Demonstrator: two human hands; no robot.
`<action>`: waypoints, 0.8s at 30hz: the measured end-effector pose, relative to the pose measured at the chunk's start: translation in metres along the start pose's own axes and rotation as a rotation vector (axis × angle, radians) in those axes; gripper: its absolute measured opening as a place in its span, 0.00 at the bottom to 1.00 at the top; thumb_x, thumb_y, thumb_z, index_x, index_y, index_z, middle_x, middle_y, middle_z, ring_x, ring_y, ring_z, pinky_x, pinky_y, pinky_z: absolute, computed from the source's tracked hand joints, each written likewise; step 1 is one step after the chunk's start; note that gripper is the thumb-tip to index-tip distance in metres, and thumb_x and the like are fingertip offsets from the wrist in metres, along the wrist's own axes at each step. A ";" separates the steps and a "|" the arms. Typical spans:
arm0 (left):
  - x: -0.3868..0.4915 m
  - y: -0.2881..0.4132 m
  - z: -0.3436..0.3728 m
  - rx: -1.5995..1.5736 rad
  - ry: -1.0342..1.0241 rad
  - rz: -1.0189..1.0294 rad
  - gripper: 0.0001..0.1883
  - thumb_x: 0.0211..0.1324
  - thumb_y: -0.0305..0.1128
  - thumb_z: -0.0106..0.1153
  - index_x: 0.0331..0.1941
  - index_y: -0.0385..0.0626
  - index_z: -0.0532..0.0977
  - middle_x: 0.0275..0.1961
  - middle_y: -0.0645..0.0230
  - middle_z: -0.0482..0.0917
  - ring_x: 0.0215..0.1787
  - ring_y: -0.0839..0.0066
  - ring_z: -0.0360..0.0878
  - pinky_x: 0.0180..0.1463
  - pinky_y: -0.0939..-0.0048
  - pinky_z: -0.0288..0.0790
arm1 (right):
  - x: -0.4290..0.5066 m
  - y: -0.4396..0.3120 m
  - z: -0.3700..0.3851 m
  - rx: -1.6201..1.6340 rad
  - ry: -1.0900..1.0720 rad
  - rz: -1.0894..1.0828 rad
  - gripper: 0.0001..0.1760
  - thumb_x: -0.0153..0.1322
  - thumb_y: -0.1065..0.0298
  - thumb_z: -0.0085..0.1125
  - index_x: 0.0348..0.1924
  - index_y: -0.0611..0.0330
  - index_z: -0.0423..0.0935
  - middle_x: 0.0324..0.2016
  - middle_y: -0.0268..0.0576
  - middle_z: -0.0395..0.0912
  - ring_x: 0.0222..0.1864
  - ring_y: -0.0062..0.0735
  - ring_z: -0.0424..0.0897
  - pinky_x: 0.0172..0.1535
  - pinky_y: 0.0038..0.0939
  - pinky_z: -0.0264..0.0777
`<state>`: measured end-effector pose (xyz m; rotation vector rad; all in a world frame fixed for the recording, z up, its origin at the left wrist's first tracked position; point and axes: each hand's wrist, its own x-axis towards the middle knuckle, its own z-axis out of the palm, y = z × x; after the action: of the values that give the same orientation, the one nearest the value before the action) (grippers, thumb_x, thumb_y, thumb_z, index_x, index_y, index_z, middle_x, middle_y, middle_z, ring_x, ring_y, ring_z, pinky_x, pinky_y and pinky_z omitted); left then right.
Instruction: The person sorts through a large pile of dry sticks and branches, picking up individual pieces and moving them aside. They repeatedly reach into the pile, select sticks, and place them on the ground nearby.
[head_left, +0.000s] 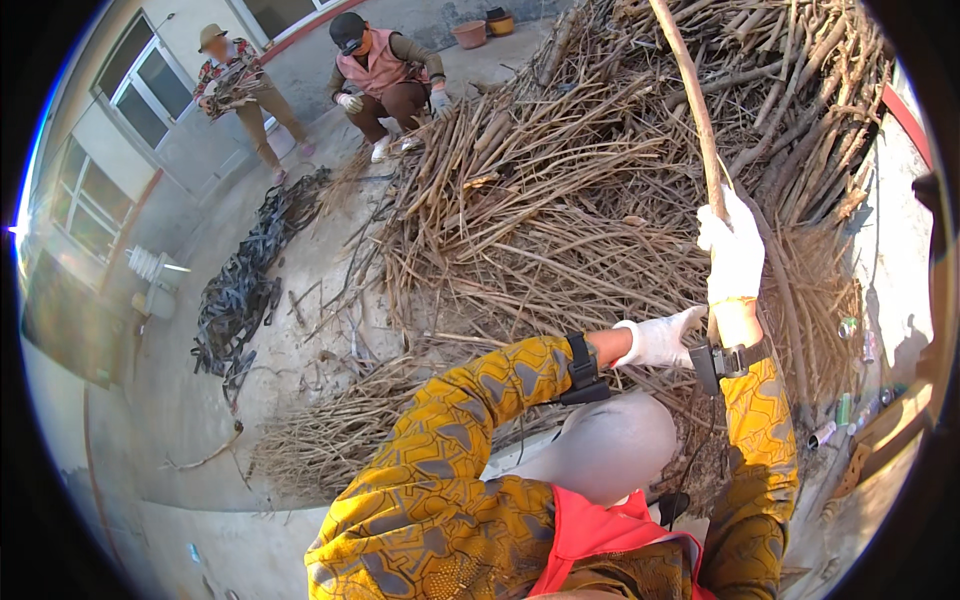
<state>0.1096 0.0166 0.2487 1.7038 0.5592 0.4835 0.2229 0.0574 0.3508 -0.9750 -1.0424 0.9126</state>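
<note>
My right hand (736, 251), in a white work glove, grips a long, bare wooden stick (694, 97). The stick rises steeply past the top of the view, and its lower part shows below my fist. My left hand (664, 339), also in a white glove, is beside that lower part with thumb and fingers spread towards it. My right wrist and its strap device (727, 360) hide the left fingertips, so their hold on the stick is unclear. In front of my hands spreads a large pile of dry branches (540, 202).
A crouching person (386, 75) touches the pile's far edge; another person (247, 97) stands holding sticks. Black strips (251, 270) lie heaped on concrete at left. A smaller bundle of thin sticks (330, 431) is near my left arm. Empty cans (821, 435) litter the right side.
</note>
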 end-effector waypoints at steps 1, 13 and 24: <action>0.002 -0.005 0.001 -0.149 -0.019 0.040 0.46 0.57 0.43 0.72 0.73 0.38 0.58 0.71 0.51 0.71 0.73 0.61 0.70 0.73 0.66 0.65 | 0.006 -0.001 0.011 0.032 0.007 -0.044 0.25 0.72 0.73 0.65 0.62 0.64 0.76 0.40 0.34 0.81 0.33 0.17 0.75 0.36 0.20 0.71; -0.165 -0.071 -0.080 -0.379 1.116 -0.090 0.17 0.76 0.46 0.51 0.52 0.43 0.75 0.28 0.79 0.68 0.25 0.86 0.61 0.29 0.78 0.60 | -0.033 0.070 -0.047 -0.090 -0.221 0.165 0.20 0.75 0.70 0.62 0.60 0.65 0.78 0.57 0.45 0.81 0.57 0.32 0.80 0.61 0.30 0.73; -0.281 -0.153 -0.101 -0.389 1.510 -0.562 0.11 0.72 0.42 0.55 0.40 0.46 0.76 0.21 0.79 0.69 0.16 0.86 0.62 0.19 0.77 0.57 | -0.158 0.142 -0.177 -0.179 0.145 0.541 0.14 0.77 0.74 0.57 0.54 0.66 0.81 0.48 0.41 0.86 0.45 0.27 0.84 0.46 0.26 0.77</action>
<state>-0.1901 -0.0485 0.1139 0.4824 1.7841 1.3177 0.3334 -0.0822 0.1398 -1.4927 -0.7541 1.1777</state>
